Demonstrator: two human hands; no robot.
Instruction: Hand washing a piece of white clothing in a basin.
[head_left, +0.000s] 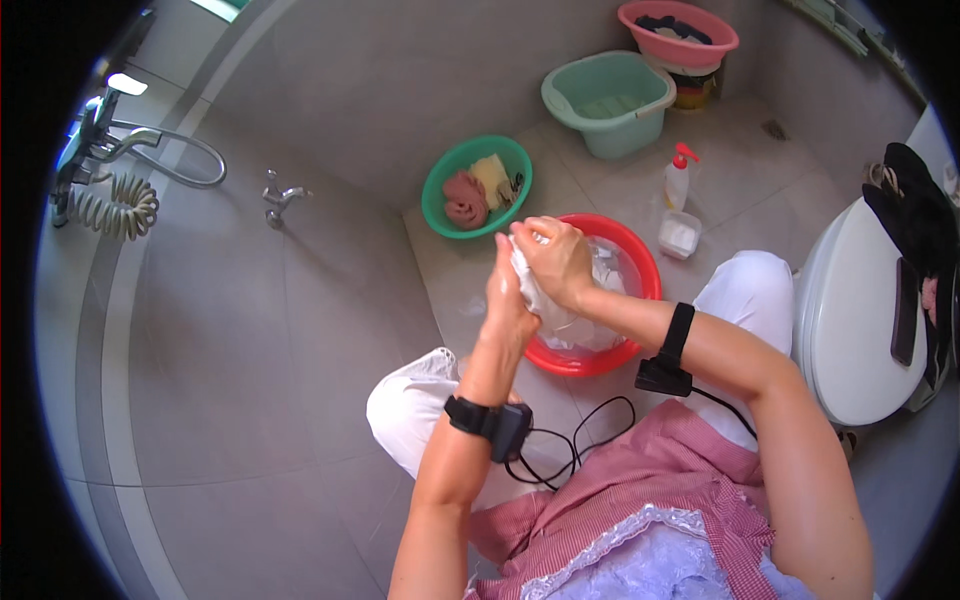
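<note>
Both hands are together over the near left side of a red basin (650, 268), pressed around a wet white cloth (527, 278). My left hand (508, 298) is closed on the cloth's left side, with its palm and thumb against it. From the right, my right hand (556, 262) wraps its curled fingers over the same cloth. Part of the cloth hangs down between the hands toward the basin. More white fabric (605, 275) lies in the water there; how much of it joins the held piece is hidden by my hands.
Behind the red basin stands a green basin (432, 205) with pink and yellow cloths. Farther right are a pale green tub (610, 130), a pink basin (725, 45), a pump bottle (677, 186) and a small white container (680, 234). A toilet (850, 330) is at right; black cables (575, 455) trail by my lap.
</note>
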